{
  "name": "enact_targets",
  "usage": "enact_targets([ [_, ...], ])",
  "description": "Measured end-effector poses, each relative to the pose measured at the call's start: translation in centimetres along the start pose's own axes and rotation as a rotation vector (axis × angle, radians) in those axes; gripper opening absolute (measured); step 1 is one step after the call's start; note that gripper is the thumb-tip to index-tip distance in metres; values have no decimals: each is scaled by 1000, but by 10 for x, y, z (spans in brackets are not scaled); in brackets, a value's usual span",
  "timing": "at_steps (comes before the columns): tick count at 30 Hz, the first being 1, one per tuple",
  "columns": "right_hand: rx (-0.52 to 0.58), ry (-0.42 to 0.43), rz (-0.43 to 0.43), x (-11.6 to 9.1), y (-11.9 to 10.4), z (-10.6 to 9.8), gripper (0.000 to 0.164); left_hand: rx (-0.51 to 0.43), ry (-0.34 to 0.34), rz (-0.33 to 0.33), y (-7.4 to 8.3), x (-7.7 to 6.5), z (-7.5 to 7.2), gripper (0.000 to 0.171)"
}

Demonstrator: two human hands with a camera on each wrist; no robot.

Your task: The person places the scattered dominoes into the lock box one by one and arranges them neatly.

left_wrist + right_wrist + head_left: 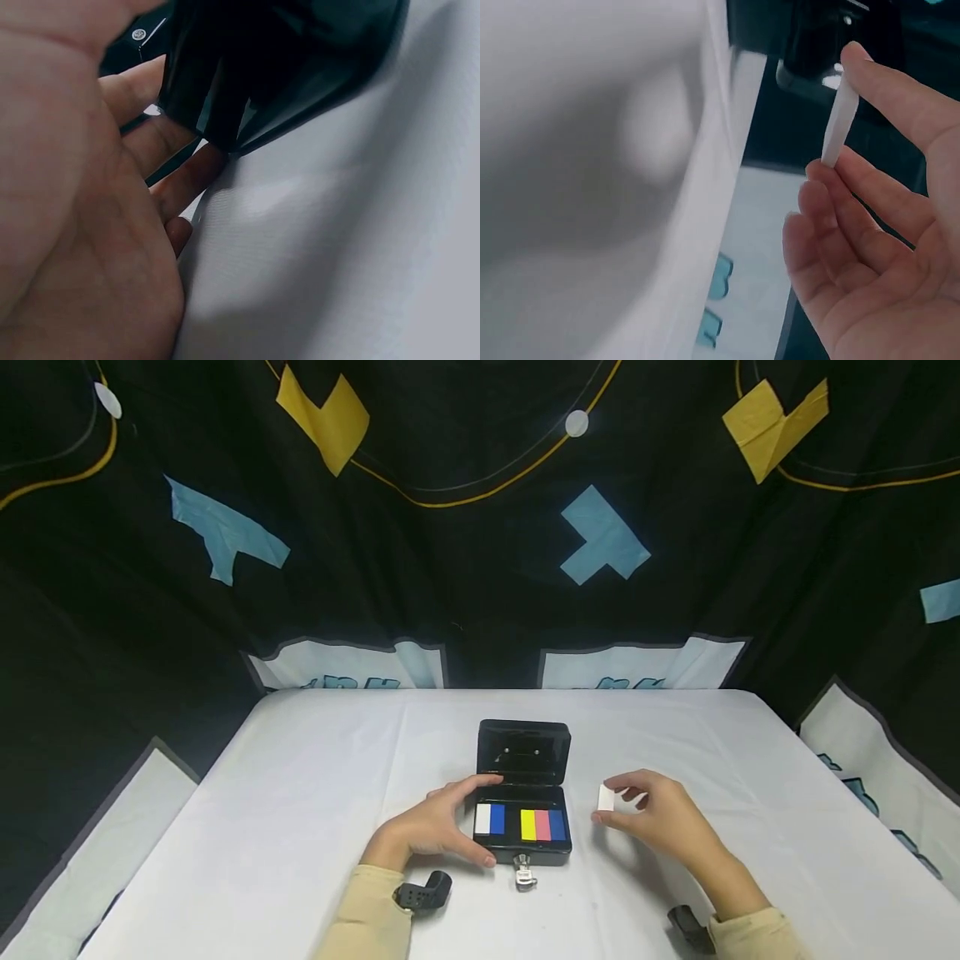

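A small black metal cash box (557, 853) stands on the table with its lid (523, 747) raised. Inside lie a white piece (482, 818) beside a blue piece (497, 819), and on the right a yellow piece (528, 825), a pink piece (542, 826) and another blue piece (557, 825). My left hand (431, 827) holds the box at its left side, thumb by the front corner and index finger near the hinge. To the right of the box, my right hand (660, 814) pinches a thin white tile (606, 797) between thumb and fingertips, held upright above the table.
A key with a metal tag (524, 878) hangs from the front of the box. White cloth covers the table (300, 793). Behind it hangs a black curtain (465, 568) with yellow and blue shapes. Both wrists wear black bands.
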State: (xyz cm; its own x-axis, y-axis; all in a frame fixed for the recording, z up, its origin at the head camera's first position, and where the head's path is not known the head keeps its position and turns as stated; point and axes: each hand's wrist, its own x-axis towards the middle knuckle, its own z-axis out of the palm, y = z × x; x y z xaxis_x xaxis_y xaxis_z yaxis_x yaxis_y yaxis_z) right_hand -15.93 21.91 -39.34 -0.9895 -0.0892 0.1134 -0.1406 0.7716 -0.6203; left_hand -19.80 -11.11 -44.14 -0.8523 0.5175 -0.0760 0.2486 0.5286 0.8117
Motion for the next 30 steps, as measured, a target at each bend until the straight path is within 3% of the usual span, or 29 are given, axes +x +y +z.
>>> enact_targets([
  [9,-22,-46,-81,15,-38,31,46,3,3,-15,1,0,-3,106],
  [19,-81,-111,-287,23,-60,69,46,15,2,2,0,0,-3,104],
  [30,-212,-99,-270,20,-65,87,49,1,-3,0,0,-2,0,103],
])
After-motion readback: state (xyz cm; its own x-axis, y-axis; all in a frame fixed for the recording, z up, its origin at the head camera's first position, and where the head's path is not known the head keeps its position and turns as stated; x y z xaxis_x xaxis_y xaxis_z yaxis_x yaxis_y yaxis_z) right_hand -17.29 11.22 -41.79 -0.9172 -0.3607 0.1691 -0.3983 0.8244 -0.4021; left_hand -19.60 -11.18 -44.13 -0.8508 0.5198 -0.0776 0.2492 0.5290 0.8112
